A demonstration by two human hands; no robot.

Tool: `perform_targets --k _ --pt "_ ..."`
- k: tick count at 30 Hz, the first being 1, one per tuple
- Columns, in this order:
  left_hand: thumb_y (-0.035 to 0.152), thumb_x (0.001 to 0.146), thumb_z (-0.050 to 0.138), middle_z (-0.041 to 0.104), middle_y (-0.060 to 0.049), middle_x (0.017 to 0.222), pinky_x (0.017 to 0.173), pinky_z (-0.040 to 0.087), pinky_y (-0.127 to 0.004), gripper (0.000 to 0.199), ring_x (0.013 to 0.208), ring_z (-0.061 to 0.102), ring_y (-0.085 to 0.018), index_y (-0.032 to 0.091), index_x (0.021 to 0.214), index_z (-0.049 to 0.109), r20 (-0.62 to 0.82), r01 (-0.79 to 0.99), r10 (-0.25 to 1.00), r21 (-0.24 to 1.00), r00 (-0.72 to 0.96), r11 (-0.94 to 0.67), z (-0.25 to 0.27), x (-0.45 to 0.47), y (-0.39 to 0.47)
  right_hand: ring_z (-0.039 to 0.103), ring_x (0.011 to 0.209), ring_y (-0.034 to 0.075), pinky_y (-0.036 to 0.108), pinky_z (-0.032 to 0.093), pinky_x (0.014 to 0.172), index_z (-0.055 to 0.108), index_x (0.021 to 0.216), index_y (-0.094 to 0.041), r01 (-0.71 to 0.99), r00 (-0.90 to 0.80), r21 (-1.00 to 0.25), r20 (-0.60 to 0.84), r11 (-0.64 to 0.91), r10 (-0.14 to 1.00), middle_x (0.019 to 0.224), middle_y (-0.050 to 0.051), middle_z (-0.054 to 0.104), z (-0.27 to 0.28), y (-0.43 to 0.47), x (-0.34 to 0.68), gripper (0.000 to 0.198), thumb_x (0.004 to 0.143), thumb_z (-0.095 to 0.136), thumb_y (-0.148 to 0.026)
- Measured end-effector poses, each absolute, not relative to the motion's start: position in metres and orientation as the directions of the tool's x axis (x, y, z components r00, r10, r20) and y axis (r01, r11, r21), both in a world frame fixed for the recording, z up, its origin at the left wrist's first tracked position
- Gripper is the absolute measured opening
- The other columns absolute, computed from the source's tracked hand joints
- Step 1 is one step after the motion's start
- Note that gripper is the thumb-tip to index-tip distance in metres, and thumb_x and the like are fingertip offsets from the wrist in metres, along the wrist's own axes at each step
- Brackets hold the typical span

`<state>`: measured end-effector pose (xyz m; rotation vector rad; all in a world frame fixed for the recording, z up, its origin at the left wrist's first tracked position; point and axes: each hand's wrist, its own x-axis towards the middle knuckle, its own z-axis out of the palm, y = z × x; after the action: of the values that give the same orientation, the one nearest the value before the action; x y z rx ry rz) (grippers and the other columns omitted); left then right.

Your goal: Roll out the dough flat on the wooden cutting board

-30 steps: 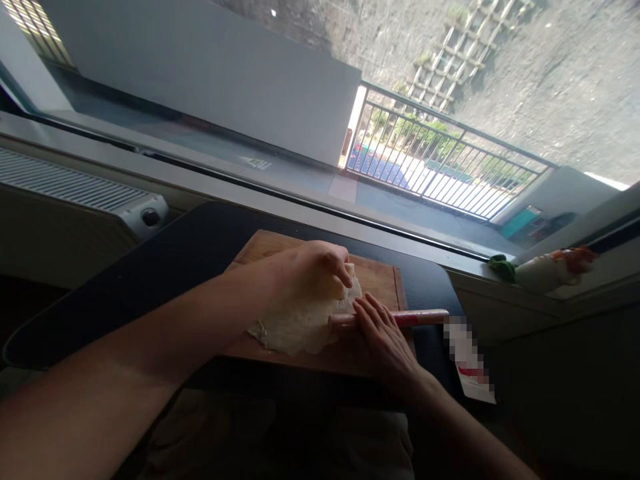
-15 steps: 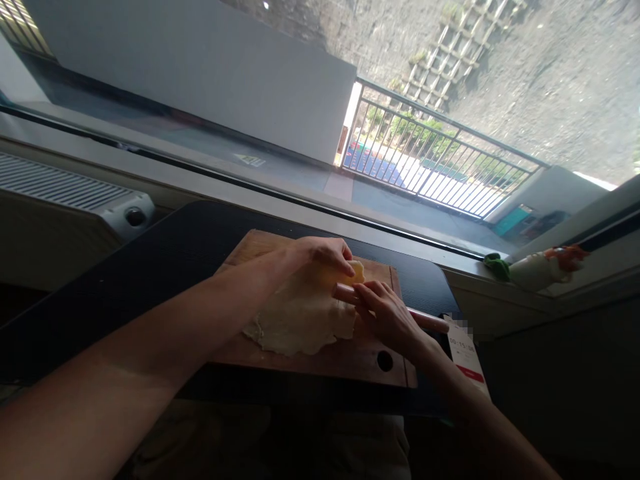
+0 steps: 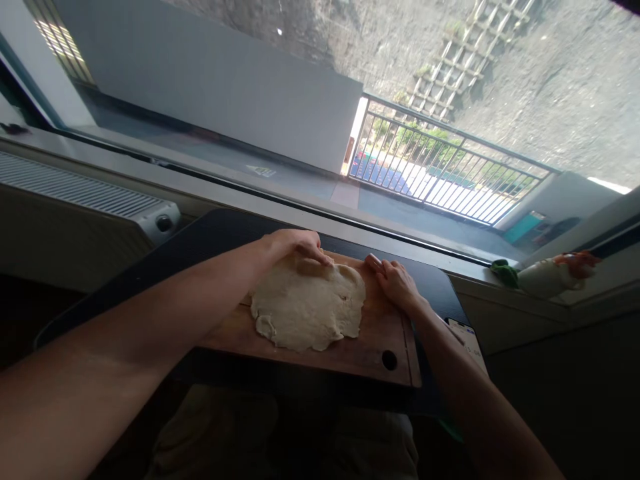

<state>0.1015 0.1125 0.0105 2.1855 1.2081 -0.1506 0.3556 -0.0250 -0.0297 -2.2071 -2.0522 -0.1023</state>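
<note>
A flat, uneven sheet of dough (image 3: 305, 307) lies on a wooden cutting board (image 3: 345, 357), its edge ragged and torn in places. My left hand (image 3: 307, 245) is at the dough's far edge, fingers closed on it, with a raised fold beside the fingertips. To the right of the dough, my right hand (image 3: 395, 281) grips a slim wooden rolling pin (image 3: 373, 261). One end of the pin sticks out past the fingers; my hand and forearm hide most of the rest. The pin is apart from the dough.
The board rests on a dark table (image 3: 435, 283). A phone (image 3: 467, 343) lies near the table's right edge, partly behind my forearm. Beyond is a window sill (image 3: 330, 217) with a white pot-like object (image 3: 543, 277). A radiator (image 3: 100, 193) stands at left.
My right hand has moved the rolling pin away from the dough, toward the board's far right. My left hand has shifted left along the far edge. The view has tilted slightly.
</note>
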Motion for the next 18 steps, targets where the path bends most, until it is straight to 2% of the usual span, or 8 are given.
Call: perform_targets --k 3,7,9,14,18 --pt "0.043 0.057 0.071 0.064 -0.004 0.073 0.059 0.039 -0.025 0.035 0.067 0.055 -0.017 0.015 0.078 0.069 -0.363 0.748 0.703 0.554 0.611 -0.365 0.014 0.088 0.110 0.052 0.105 0.026 0.033 0.041 0.077 0.047 0.125 -0.022 0.996 0.089 -0.036 0.129 -0.085 0.988 0.115 0.011 0.055 -0.032 -0.024 0.357 0.042 0.090 0.042 -0.046" --pt "0.042 0.067 0.061 0.065 -0.003 0.078 0.059 0.039 -0.023 0.035 0.068 0.055 -0.015 0.015 0.088 0.068 -0.146 0.631 0.759 0.665 0.634 -0.399 0.007 0.084 0.105 0.051 0.109 0.027 0.034 0.041 0.081 0.040 0.133 -0.023 0.991 0.125 -0.057 0.095 -0.120 0.988 0.122 0.011 0.053 -0.034 -0.033 0.365 0.054 0.087 0.047 -0.049" --pt "0.045 0.068 0.060 0.066 -0.004 0.077 0.059 0.039 -0.023 0.036 0.068 0.055 -0.015 0.015 0.085 0.069 -0.102 0.647 0.784 0.635 0.612 -0.422 0.001 0.085 0.105 0.050 0.111 0.027 0.035 0.040 0.084 0.041 0.133 -0.023 0.990 0.139 -0.052 0.108 -0.134 0.984 0.124 0.011 0.052 -0.034 -0.037 0.367 0.055 0.085 0.050 -0.048" --pt "0.057 0.065 0.061 0.068 -0.009 0.082 0.064 0.040 -0.026 0.047 0.072 0.058 -0.019 0.015 0.084 0.068 -0.239 0.814 0.813 0.412 0.531 -0.411 0.003 0.101 0.103 0.046 0.115 0.026 0.038 0.038 0.091 0.045 0.132 -0.022 0.995 0.100 -0.025 0.240 -0.097 0.966 0.128 0.010 0.049 -0.028 -0.041 0.359 0.048 0.089 0.047 -0.044" --pt "0.054 0.068 0.060 0.068 -0.009 0.090 0.067 0.042 -0.028 0.044 0.076 0.059 -0.020 0.017 0.091 0.067 -0.249 0.806 0.793 0.392 0.556 -0.443 0.010 0.123 0.100 0.046 0.113 0.025 0.037 0.037 0.090 0.053 0.124 -0.021 0.999 0.051 -0.015 0.287 -0.049 0.957 0.125 0.010 0.052 -0.021 -0.039 0.347 0.038 0.089 0.047 -0.037"
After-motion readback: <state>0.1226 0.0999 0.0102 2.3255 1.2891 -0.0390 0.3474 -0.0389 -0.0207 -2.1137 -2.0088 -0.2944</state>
